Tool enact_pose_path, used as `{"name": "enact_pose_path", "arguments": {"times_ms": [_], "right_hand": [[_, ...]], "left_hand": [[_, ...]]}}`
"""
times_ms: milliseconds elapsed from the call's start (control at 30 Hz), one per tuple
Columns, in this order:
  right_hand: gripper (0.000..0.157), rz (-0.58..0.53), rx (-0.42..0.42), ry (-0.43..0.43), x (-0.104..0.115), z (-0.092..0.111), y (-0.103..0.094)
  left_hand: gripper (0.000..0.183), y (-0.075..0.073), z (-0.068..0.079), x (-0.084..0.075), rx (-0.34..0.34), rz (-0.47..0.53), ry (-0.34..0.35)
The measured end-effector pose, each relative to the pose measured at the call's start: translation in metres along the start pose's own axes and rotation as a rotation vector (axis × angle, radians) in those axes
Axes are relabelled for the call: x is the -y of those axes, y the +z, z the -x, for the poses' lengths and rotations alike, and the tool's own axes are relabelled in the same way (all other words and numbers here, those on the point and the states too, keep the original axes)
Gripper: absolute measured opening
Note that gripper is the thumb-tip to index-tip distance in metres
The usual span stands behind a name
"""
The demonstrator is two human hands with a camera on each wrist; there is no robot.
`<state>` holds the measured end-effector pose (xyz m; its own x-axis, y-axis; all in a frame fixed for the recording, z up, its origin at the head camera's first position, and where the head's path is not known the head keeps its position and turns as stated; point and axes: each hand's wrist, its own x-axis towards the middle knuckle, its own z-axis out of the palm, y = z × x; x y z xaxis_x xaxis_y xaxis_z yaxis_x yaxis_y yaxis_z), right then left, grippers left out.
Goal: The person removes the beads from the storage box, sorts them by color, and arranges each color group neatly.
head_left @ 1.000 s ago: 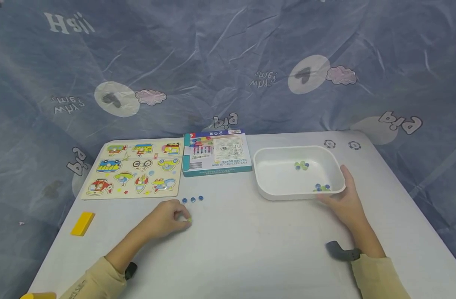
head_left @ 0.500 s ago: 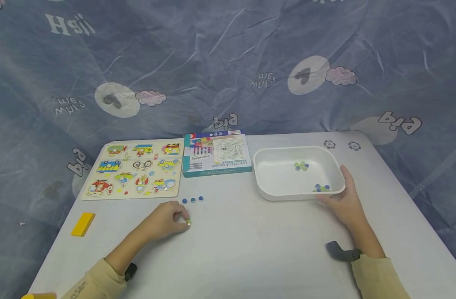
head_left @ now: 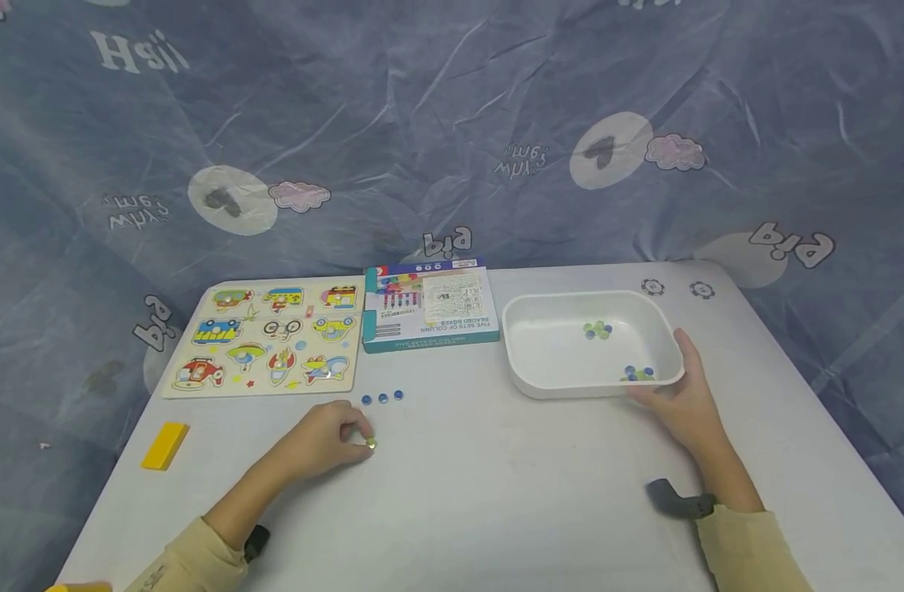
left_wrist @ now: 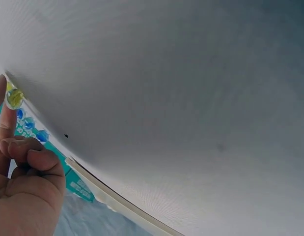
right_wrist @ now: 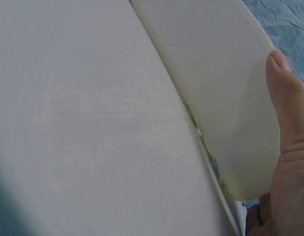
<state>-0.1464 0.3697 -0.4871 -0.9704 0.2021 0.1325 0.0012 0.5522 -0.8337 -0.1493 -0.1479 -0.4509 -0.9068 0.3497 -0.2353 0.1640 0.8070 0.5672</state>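
Distinctly apart from the right hand [head_left: 688,407], the left hand [head_left: 322,437] pinched 1 green bead [head_left: 372,444] between thumb and finger (whether it touched the table [head_left: 489,493] could not be told). Just beyond, 3 blue beads [head_left: 382,398] lay in a row, near the box [head_left: 429,339] and the board [head_left: 225,385]. The right hand gripped the tray [head_left: 548,349] at its near right corner; inside, green and blue beads [head_left: 598,330] sat in 2 clusters. A yellow block [head_left: 164,446] lay left of the left hand.

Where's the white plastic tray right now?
In the head view, the white plastic tray is right of centre, just right of the teal-edged cardboard box, with the right hand holding its right end.
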Motion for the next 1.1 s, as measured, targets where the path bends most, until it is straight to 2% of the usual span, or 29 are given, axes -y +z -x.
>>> {"name": "enact_pose_path", "arguments": {"times_ms": [267, 367, 467, 600, 733, 867, 967, 1100], "right_hand": [[0.117, -0.003, -0.001, 0.008, -0.001, 0.000, 0.000], [0.117, -0.007, 0.001, 0.012, 0.000, -0.001, 0.000], [0.117, -0.011, 0.001, 0.012, -0.001, -0.001, 0.000], [0.117, -0.007, 0.000, 0.011, -0.003, -0.002, 0.000], [0.117, 0.001, 0.000, 0.021, -0.003, -0.003, -0.001], [0.118, 0.001, 0.000, 0.019, -0.001, -0.002, -0.001], [0.118, 0.005, 0.000, 0.027, -0.001, -0.001, -0.002], [0.119, 0.015, -0.002, 0.044, -0.002, -0.001, -0.002]], "left_hand": [[0.020, -0.004, 0.002, -0.004, -0.031, -0.008, 0.003], [0.028, -0.013, 0.004, -0.012, -0.064, -0.005, 0.026], [0.035, -0.022, 0.004, -0.026, -0.102, 0.003, 0.076], [0.037, -0.030, 0.004, -0.057, -0.147, 0.016, 0.157], [0.037, -0.029, 0.001, -0.095, -0.159, 0.043, 0.254], [0.037, -0.022, -0.004, -0.132, -0.121, 0.039, 0.388], [0.036, -0.013, -0.012, -0.158, -0.084, 0.033, 0.460], [0.033, 0.001, -0.031, -0.190, -0.078, 0.032, 0.545]]}}
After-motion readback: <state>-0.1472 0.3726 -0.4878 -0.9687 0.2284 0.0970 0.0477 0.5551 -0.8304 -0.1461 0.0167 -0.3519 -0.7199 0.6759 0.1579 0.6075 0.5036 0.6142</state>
